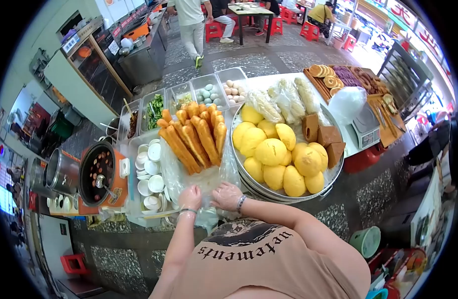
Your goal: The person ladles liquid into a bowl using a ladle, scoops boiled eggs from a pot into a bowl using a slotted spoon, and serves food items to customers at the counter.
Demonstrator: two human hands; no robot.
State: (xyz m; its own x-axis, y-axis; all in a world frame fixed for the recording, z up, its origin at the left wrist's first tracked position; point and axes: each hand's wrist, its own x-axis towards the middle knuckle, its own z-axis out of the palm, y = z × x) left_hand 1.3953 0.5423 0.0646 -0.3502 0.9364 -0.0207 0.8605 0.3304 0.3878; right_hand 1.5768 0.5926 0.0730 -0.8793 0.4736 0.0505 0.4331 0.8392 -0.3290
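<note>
My left hand and my right hand are close together at the front edge of the counter. The fingers of both are curled on a thin clear plastic bag, which hangs between and below them. A shiny film seems to cover both hands. Just beyond them, a pile of golden fried dough sticks lies on clear plastic sheeting. Small white dishes fill a plastic bin to the left. On the right, a large round metal tray holds yellow buns, brown cake pieces and bagged rolls.
At the left stands an orange cooker with eggs in dark liquid. Clear bins behind hold greens, bluish eggs and pale eggs. A scale and pastry trays stand right. A person walks beyond the counter.
</note>
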